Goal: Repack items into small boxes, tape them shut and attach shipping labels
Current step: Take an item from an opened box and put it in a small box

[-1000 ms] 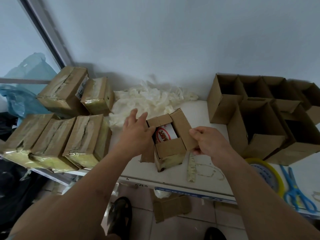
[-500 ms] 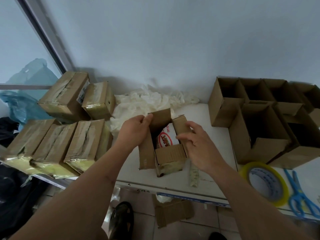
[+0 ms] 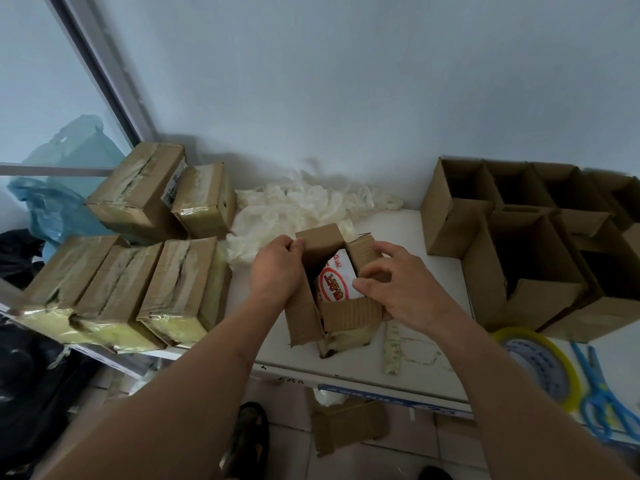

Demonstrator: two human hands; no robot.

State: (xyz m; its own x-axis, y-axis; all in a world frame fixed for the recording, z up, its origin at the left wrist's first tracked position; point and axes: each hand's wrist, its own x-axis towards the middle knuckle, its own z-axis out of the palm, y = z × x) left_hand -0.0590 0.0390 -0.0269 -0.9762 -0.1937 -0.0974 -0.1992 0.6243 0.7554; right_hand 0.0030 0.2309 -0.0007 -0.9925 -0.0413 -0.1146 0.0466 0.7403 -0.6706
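Head view. Small box: plain brown corrugated cardboard, rectangular, standing upright on the white table with its mouth facing up and tipped slightly toward the wall; long axis runs top to bottom. Four flaps unsealed; far flap raised, near flap folded partly inward with its fluted edge showing. Base wrapped in glossy yellowish tape.

Contents: one white packet, smooth printed wrapper with a red oval logo, long axis running down into the box, top end exposed.

Left hand: grip closed on the far flap, fingers curled over its left edge, thumb side toward the box.

Right hand: grip closed on the right flap, fingertips hooked over its top edge, thumb pressing inward over the packet.

Left of the left grip: five sealed boxes, brown cardboard banded in wrinkled, shiny yellowish tape, lying on their sides in two rows.

Beyond both grips, against the wall: a heap of crumpled white plastic film, thin and translucent.

Right of the right grip: a cluster of open empty boxes, same brown cardboard, mouths up. Nearer than these: a tape roll lying flat, yellow-rimmed, and blue plastic scissors, touching its edge.
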